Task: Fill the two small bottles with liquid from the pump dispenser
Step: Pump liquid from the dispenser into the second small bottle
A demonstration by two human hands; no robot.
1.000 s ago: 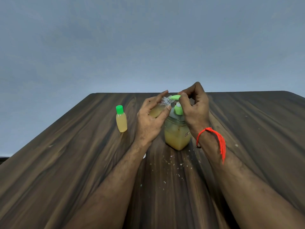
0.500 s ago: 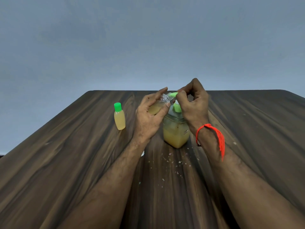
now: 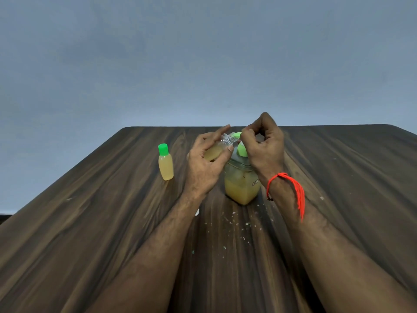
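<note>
A square clear pump dispenser (image 3: 242,188), about half full of yellow liquid, stands mid-table. My right hand (image 3: 264,150) rests on its green pump head (image 3: 242,150), fingers curled over the top. My left hand (image 3: 204,166) holds a small uncapped bottle (image 3: 213,152), tilted, its clear threaded neck against the green spout (image 3: 237,134). Yellow liquid fills much of that bottle. A second small bottle (image 3: 165,166), yellow-filled and closed with a green cap, stands upright to the left, apart from both hands.
The dark wood-grain table (image 3: 90,222) carries small white specks and crumbs (image 3: 234,222) in front of the dispenser. A small white object (image 3: 197,212) peeks out beside my left forearm. An orange thread is tied around my right wrist (image 3: 293,190). A plain grey wall lies behind.
Both hands and the objects sit slightly higher in the frame as the head tilts. My right hand's fingers have shifted on the pump head; the tilted bottle stays at the spout.
</note>
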